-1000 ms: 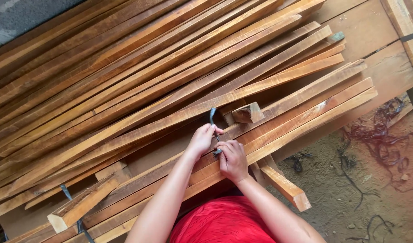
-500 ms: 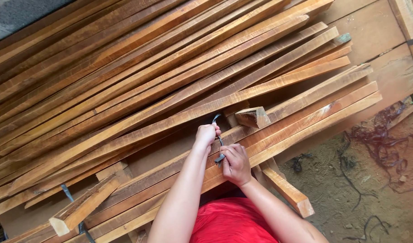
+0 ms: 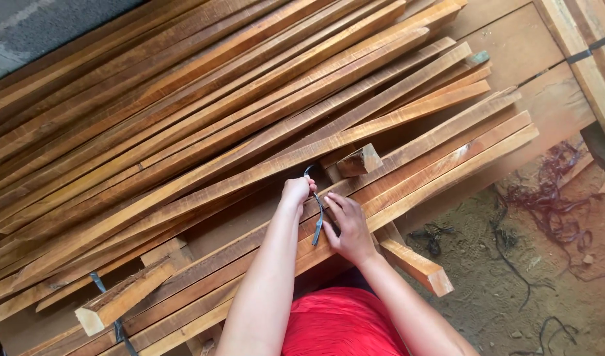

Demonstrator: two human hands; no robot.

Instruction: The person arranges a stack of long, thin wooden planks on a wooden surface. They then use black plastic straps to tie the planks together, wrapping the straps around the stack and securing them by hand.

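Note:
My left hand (image 3: 296, 192) pinches the upper end of a thin dark plastic strap (image 3: 317, 217) beside a long wooden slat (image 3: 408, 118). My right hand (image 3: 347, 227) holds the strap's lower part against the slats (image 3: 441, 161) just below. The strap runs in a short curve between the two hands. Both hands are over the near edge of a big pile of long brown wooden slats (image 3: 184, 118) that lie slantwise. A short wooden block (image 3: 358, 160) lies just above my right hand.
A short offcut (image 3: 416, 266) sticks out toward the dirt floor (image 3: 513, 290) on the right, where dark strap scraps (image 3: 546, 191) lie. Another cut block (image 3: 121, 300) with a strap (image 3: 99, 285) sits lower left. Wide planks (image 3: 513, 46) lie at the upper right.
Both hands have stayed at the same spot on the strap, shifting slightly; the right hand's fingers have spread a little along it. The view has moved slightly.

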